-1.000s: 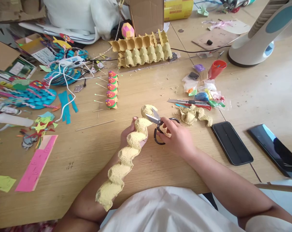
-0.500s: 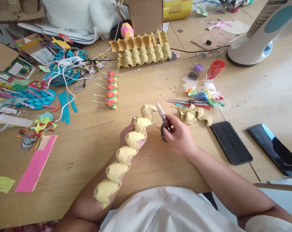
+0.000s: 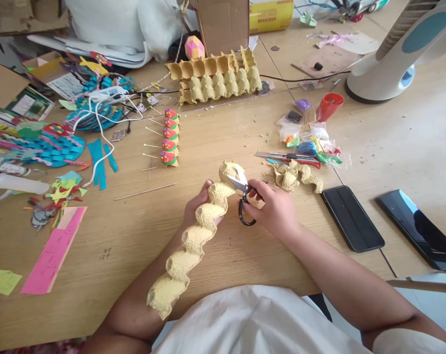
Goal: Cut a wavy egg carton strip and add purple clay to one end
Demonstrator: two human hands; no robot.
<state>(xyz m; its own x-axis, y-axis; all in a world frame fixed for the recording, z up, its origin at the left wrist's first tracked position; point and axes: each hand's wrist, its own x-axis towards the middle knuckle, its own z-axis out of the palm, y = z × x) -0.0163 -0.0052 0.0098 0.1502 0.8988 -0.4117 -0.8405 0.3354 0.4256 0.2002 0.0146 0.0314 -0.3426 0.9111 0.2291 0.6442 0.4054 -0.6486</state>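
My left hand (image 3: 197, 200) is closed around a long strip of yellow egg carton (image 3: 192, 239), whose row of bumps slants from my forearm up toward the middle of the table. Most of those fingers are hidden beneath the strip. In my right hand (image 3: 272, 209) is a pair of scissors (image 3: 244, 189) with black handles. The blades stand apart at the strip's far end, one lying over the last bump. To the right of that hand lie cut carton scraps (image 3: 289, 175).
A painted caterpillar (image 3: 169, 137) made from carton cups stands ahead. Behind are more egg cartons (image 3: 224, 84). Bagged clay (image 3: 307, 147), a utility knife (image 3: 287, 156) and a red cup (image 3: 330, 106) lie right, with two phones (image 3: 353, 218) nearer. Paper crafts (image 3: 53, 147) crowd the left.
The scissors have moved left onto the strip's far end, and their blades have opened. The strip has shifted slightly right and turned a little in my left hand.
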